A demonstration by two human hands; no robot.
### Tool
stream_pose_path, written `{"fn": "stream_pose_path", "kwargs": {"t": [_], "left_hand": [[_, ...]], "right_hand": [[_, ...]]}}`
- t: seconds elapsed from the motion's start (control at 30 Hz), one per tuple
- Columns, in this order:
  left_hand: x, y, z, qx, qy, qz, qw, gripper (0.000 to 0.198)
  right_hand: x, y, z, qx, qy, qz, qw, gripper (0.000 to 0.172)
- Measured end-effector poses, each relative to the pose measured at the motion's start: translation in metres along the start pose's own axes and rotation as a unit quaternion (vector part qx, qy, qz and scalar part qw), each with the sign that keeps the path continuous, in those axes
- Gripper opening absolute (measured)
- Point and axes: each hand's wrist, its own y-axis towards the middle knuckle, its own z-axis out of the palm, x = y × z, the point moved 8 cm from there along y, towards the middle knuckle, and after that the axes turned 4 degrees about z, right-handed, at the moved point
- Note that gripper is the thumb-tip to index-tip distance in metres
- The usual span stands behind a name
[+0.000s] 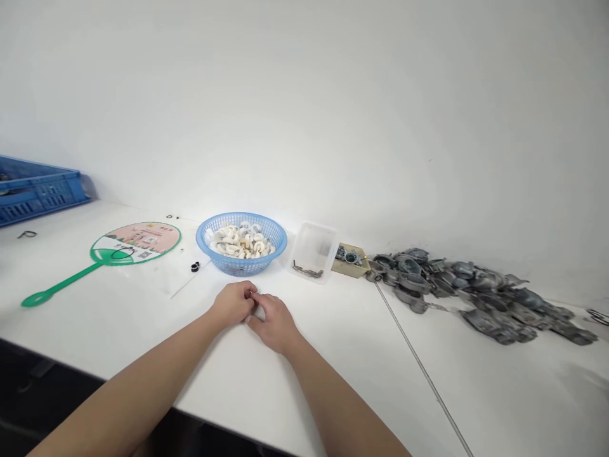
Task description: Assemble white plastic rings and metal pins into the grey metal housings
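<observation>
Two bare hands rest together on the white worktable (518, 397), just in front of a blue plastic mesh basket (242, 217). The left hand (232, 303) and the right hand (275, 324) are curled and narrow, their fingertips (252, 296) meeting; whether they pinch something small is too hidden to tell. The basket, the nearest thing to them, is heaped with white curved pieces (242, 241), and none shows in either hand. To its right stand a clear plastic tray (314, 246) holding small metal parts (307, 270) and a tan card (358, 255), then a long heap of grey cast-metal fittings (480, 295) against the white wall (304, 108). A thin metal rod (419, 362) runs from that heap toward the near table edge (128, 371), which passes close under both forearms. To the left lie a green-handled paper fan (136, 243), two small black rings (195, 266) and a blue plastic crate (40, 189) at the corner.
</observation>
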Motion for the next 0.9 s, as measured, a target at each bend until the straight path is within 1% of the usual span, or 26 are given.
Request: {"fn": "stream_pose_path", "kwargs": {"t": [0.07,0.17,0.33,0.43,0.7,0.9], "left_hand": [[-0.0033,-0.0009,-0.0011,-0.003,-0.007,0.007,1.0,0.028],[-0.0066,-0.0015,-0.0018,-0.007,-0.022,0.023,0.999,0.023],[-0.0065,-0.0004,-0.0008,-0.009,-0.033,0.047,0.998,0.016],[-0.0065,-0.0003,-0.0014,-0.017,-0.033,0.057,0.998,0.013],[-0.0037,-0.0014,0.0,-0.018,-0.037,0.038,0.998,0.003],[-0.0046,-0.0019,-0.0019,-0.026,-0.032,0.039,0.998,0.004]], "right_hand": [[0.0,0.0003,0.0004,0.004,0.007,0.001,1.0,0.036],[-0.0008,0.0001,-0.0005,0.002,0.017,0.011,1.0,0.04],[-0.0005,-0.0017,-0.0015,0.006,0.024,0.018,1.0,0.048],[-0.0004,-0.0025,-0.0018,0.006,0.022,0.018,1.0,0.049],[-0.001,-0.0024,-0.0018,0.008,0.02,0.022,1.0,0.045],[-0.003,-0.0023,-0.0012,0.001,0.037,0.024,0.999,0.048]]}}
